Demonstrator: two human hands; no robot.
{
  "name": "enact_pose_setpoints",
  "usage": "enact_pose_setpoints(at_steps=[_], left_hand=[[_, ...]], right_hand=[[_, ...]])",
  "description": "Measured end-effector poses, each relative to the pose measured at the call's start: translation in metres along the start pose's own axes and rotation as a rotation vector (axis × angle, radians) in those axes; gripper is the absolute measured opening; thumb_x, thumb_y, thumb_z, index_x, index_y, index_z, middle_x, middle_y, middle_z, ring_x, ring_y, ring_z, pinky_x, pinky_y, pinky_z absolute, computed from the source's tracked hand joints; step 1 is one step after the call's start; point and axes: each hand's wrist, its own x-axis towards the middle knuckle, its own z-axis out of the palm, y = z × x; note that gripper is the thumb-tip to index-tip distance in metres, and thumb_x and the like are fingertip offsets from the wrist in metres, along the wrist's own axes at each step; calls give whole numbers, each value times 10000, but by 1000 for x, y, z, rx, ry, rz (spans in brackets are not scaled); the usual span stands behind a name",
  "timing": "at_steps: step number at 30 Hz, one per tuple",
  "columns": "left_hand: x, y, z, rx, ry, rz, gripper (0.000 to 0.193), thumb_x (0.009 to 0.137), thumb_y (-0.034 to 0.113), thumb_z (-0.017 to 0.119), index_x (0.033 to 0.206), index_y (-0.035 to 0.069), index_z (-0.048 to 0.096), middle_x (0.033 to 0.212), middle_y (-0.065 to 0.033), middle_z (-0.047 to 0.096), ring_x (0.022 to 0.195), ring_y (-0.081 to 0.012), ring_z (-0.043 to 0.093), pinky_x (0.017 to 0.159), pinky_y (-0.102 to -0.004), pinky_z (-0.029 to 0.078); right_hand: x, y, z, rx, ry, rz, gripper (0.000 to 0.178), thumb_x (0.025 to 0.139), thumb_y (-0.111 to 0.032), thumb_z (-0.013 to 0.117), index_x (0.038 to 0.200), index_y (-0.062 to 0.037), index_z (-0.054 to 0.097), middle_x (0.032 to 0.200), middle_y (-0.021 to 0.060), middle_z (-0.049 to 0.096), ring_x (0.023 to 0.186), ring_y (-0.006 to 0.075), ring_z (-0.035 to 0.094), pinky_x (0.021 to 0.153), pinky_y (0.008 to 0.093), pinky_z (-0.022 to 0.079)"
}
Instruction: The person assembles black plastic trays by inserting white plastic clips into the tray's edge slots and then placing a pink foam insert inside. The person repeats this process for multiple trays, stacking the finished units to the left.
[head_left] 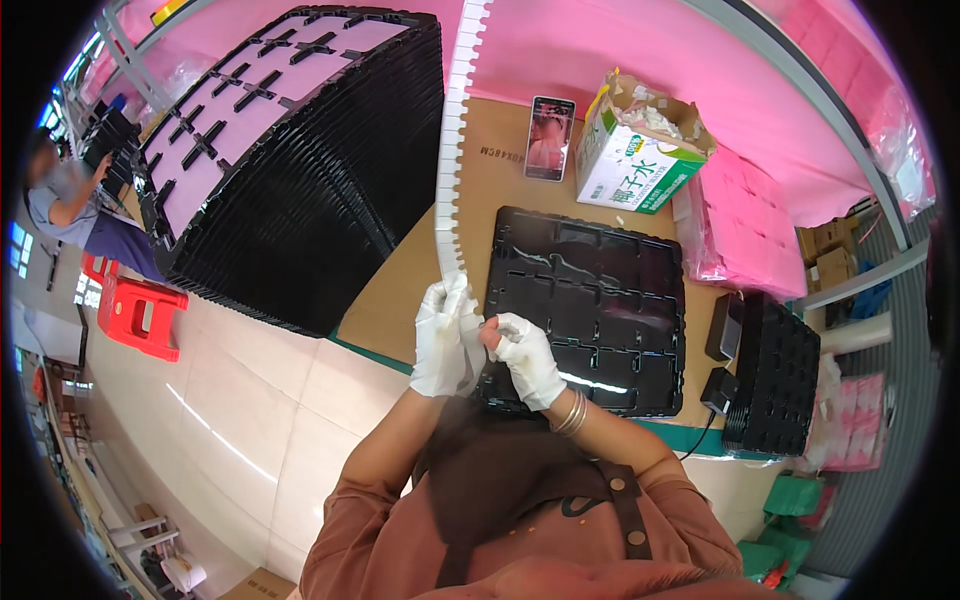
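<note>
My left hand (442, 342), in a white glove, is closed on the lower end of a long white strip (455, 130) with a notched edge. The strip runs away from me to the far edge of the view. Close beside it, my right hand (527, 362) has curled fingers, with bare fingertips showing past its white glove. Whatever is in that pinch, if anything, is too small to make out. Just beyond and right of my hands, a shiny black plastic tray (590, 290) with moulded compartments lies on brown cardboard (400, 290).
A tall stack of black trays (300, 180) stands left, a smaller stack (775, 375) right. Beyond are a phone (550, 140), an open carton (640, 155) and pink packs (745, 220). A corded black device (718, 390) sits right. A red stool (145, 315) and another person (70, 200) are left.
</note>
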Motion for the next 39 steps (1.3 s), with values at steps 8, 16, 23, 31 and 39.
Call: enact_pose_setpoints(at_steps=[8,16,23,31,39], left_hand=[[27,-21,-38,95,11,-83,302,948,178,641,1191,1,612,993,-34,671,824,-73,628,630,-203,450],[51,-38,-60,276,19,-94,266,910,269,704,938,14,635,832,-27,634,720,-87,604,673,-244,528],[43,-35,-53,320,40,-47,279,903,289,715,879,23,633,772,-21,623,667,-79,589,632,-244,523],[42,-35,-54,335,33,-62,257,903,281,711,889,32,647,778,-15,625,675,-78,590,643,-237,511],[14,-15,-23,75,24,2,168,926,205,683,827,78,632,761,33,599,635,-33,482,549,-210,378]], right_hand=[[6,-21,-1,-868,127,-902,109,732,-41,747,765,-36,644,789,48,613,703,201,593,647,317,483],[154,-65,-89,-1470,93,-461,26,712,-116,734,738,-118,729,983,94,656,981,297,606,848,412,483],[174,-51,-94,-1577,81,-367,225,713,-251,809,716,-68,677,957,127,628,944,328,610,791,421,501],[165,-63,-76,-1566,193,-189,296,741,-272,806,858,-41,663,1037,172,618,950,342,638,813,406,529],[60,-30,-33,-791,168,-109,307,782,-180,803,979,-37,616,826,73,639,744,147,619,707,296,509]])
